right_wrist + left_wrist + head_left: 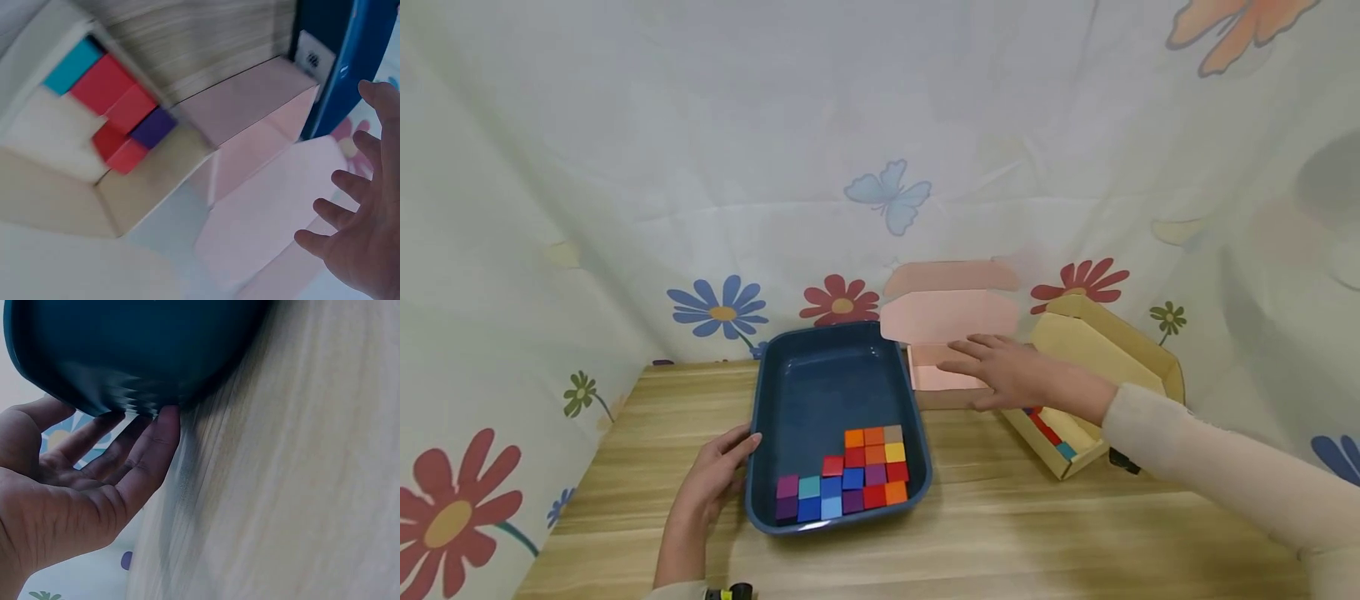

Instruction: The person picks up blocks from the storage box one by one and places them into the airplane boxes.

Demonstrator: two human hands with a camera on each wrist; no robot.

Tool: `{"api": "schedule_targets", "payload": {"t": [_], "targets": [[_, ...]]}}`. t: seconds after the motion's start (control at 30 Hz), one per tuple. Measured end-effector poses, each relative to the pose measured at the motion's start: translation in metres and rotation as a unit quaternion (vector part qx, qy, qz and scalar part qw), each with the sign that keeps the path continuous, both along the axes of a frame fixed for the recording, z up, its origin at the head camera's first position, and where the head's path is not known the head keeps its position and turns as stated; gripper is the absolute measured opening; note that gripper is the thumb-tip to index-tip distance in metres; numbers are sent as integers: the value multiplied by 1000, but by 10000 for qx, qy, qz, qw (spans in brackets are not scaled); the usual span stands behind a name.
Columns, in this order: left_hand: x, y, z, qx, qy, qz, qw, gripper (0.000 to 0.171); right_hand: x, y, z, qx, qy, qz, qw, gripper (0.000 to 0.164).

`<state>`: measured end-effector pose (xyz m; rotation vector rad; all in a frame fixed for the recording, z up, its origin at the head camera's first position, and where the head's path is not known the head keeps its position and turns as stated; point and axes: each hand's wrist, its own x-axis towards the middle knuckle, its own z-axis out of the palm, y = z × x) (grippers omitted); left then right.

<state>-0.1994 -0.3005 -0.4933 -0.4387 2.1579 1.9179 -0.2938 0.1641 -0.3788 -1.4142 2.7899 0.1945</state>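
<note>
A dark blue tray [827, 375] stands on the table with several coloured cubes [853, 479] packed toward its near end. My left hand [718, 467] grips the tray's left side, thumb at the rim and fingers against the outer wall; the left wrist view shows the fingertips [167, 419] low on that wall. Over the open pink box [947, 379], my right hand [1011, 371] hovers with spread fingers and nothing in it. To its right, an open yellowish box [1052, 467] holds red, teal [73, 64] and purple cubes [153, 128], partly hidden by the right arm.
The pink box's raised lid [951, 315] leans up near the curtain [775, 125] behind the table. A small black object [1123, 461] lies beside the yellowish box. Wooden tabletop [1000, 533] shows in front of the boxes and left of the tray.
</note>
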Motion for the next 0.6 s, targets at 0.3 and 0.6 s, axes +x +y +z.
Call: {"api": "schedule_targets", "payload": {"t": [0.3,0.6], "targets": [[-4,-1,2,160,30,-111,9998,72,6,-47,7,175,465,480,9976,67],[-3,-3,-2,251,-68,-71,9996,70,7,-103,4,576,-154,526,9968,70]]}}
